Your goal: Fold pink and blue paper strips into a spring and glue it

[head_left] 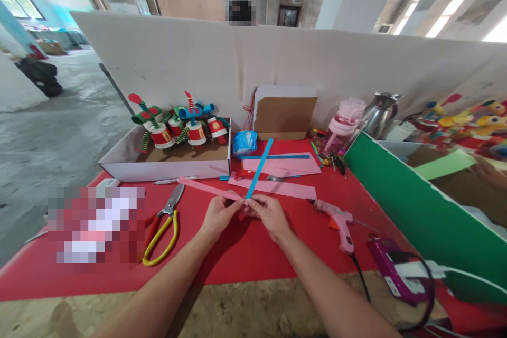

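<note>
Above a red tabletop (245,269), as seen from the head camera, two bare hands meet near the middle. The left hand (222,214) is nearly closed, thumb and fingers pinching the end of a pink paper strip (206,188) that stretches up to the left. The right hand (269,211), also drawn into a pinch, grips the lower end of a blue paper strip (259,169) that slants upward and slightly right. The two strip ends come together at the fingertips, forming a wide V; whether they are joined cannot be told.

To the left lie scissors (164,213) with red and yellow handles. To the right is a pink glue gun (336,219), its nozzle pointing toward the hands. Beyond the hands are pink paper pieces (277,188). Farther back on the left, a shallow white box (166,170) holds colourful paper-cup figures (160,136); on the right stands a green-sided box (415,211).
</note>
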Motion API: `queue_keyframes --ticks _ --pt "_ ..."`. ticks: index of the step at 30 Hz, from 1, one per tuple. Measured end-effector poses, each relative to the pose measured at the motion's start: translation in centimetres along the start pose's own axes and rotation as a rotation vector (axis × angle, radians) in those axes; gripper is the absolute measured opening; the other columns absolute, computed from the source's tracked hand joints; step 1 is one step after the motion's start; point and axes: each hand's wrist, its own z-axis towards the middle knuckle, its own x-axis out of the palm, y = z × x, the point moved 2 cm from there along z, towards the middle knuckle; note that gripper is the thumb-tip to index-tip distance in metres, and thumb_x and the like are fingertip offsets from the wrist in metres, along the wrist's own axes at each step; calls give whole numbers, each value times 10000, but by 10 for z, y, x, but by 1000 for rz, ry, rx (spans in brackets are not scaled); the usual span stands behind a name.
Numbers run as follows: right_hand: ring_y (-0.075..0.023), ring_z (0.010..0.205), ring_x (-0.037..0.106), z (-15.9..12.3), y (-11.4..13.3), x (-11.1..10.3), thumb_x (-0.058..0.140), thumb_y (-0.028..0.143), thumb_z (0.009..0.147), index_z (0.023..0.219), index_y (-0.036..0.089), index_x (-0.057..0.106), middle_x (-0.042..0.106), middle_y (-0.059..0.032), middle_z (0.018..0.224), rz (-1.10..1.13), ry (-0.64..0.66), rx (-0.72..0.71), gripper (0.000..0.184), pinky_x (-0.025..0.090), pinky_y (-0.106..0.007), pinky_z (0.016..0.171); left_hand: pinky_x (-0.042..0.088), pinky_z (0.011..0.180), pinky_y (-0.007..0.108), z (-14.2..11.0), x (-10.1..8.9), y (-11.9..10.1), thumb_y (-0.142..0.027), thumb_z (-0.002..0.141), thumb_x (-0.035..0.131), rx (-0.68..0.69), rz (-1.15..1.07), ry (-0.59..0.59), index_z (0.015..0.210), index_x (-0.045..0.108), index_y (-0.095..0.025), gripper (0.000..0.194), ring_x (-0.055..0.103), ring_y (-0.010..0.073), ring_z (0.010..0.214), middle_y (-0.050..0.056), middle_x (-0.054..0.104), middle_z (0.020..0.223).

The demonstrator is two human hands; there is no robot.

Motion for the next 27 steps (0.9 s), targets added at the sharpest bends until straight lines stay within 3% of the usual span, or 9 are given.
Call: queue_keyframes --ticks 14,20,27 --pt "-153 617 663 -1 3 3 808 427 535 740 160 611 674 -12 665 94 -106 -25 390 567 -317 676 472 601 261 0 2 2 -403 669 717 -17 -179 10 752 623 -149 283 574 133 611 26 641 684" --pt "-196 661 681 -1 1 5 802 446 534 719 170 598 691 -28 697 99 -47 -25 390 565 -339 670 466 638 280 4 1 10 -373 650 728 2 -77 -18 708 640 -149 247 595 162 649 47 658 696" --pt "-135 577 633 0 -2 2 802 399 554 724 152 629 661 -4 633 56 -32 5 346 540 -288 631 409 564 251 3 -1 7 -345 653 706 6 18 -44 622 625 -163 203 544 141 553 12 621 570"
